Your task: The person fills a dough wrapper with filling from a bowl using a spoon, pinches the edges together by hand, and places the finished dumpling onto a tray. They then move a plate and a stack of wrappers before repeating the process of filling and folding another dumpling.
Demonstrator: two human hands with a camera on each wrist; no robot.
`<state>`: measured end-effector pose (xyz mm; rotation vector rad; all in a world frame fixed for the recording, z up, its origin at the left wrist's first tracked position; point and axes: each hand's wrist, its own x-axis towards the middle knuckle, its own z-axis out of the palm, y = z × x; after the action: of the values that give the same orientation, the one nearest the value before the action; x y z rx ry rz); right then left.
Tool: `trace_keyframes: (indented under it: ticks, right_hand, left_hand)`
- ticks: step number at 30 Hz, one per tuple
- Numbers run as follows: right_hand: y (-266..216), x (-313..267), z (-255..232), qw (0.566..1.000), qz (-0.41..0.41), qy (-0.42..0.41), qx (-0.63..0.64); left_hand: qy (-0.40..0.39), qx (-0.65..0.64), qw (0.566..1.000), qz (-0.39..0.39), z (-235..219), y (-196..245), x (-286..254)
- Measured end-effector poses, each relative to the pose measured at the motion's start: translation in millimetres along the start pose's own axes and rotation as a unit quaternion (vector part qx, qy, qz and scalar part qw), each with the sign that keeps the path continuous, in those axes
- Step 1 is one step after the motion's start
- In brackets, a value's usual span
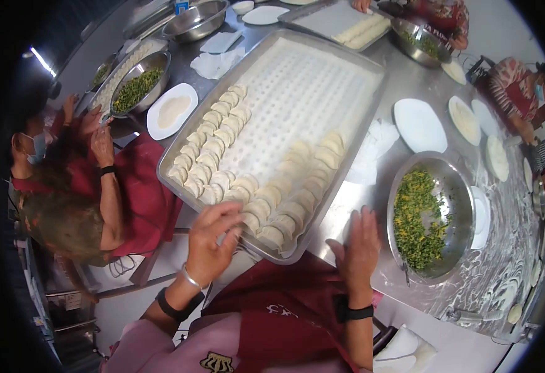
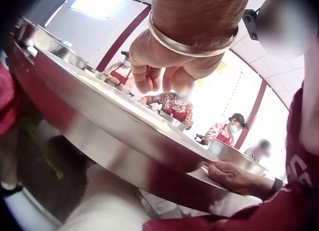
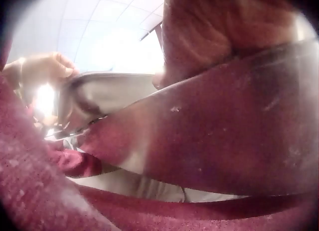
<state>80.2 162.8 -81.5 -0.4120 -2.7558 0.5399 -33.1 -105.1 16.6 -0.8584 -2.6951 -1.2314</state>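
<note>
Rows of crescent dumplings [image 1: 226, 133] stand along the left, near and right parts of a metal tray [image 1: 347, 59]. My left hand [image 1: 207, 245] hovers at its near left corner, fingers loosely bent and apart, gripping nothing visible. From below, the left wrist view shows the same left hand [image 2: 184, 54] above the tray's rim [image 2: 117, 109]. My right hand [image 1: 358, 248] lies with straight fingers on the tabletop, right of the tray. The right wrist view has this right hand [image 3: 219, 37] resting at the table's edge [image 3: 209, 126], its fingers mostly hidden.
Right of my right hand is a steel bowl [image 1: 462, 248] of chopped green and yellow filling, with white plates [image 1: 420, 124] beyond. Another filling bowl [image 1: 165, 65] and a plate [image 1: 182, 102] are at left. A person [image 1: 67, 193] sits left; others work across the table.
</note>
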Motion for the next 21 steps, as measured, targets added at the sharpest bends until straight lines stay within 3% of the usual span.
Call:
trace_keyframes:
  ticks: [7, 9, 10, 13, 15, 17, 18, 21]
  right_hand:
    - [-15, -25, -7, 0.994, -0.085, -0.065, 0.004]
    - [-22, -30, -13, 0.993, -0.093, -0.066, 0.012]
    - [-23, -34, -11, 0.993, -0.101, -0.061, -0.004]
    - [-17, -43, 4, 0.992, -0.121, -0.014, -0.018]
    - [-15, -48, 11, 0.991, -0.132, 0.02, -0.005]
    - [-14, -54, 10, 0.99, -0.136, 0.03, 0.028]
    - [-21, -60, 4, 0.988, -0.098, 0.057, 0.104]
    - [-11, -69, 19, 0.972, -0.057, 0.121, 0.191]
  left_hand:
    - [-0.042, -0.097, 0.992, 0.065, 43, 29, -30]
    - [-0.08, -0.165, 0.981, 0.064, 58, 29, -33]
    - [-0.117, -0.214, 0.969, 0.022, 65, 33, -34]
    - [-0.267, -0.335, 0.898, -0.101, 71, 45, -28]
    - [-0.329, -0.476, 0.796, -0.178, 66, 58, -24]
    - [-0.314, -0.529, 0.757, -0.219, 70, 60, -26]
    - [-0.306, -0.557, 0.734, -0.239, 74, 60, -28]
    - [-0.309, -0.558, 0.705, -0.309, 86, 43, -36]
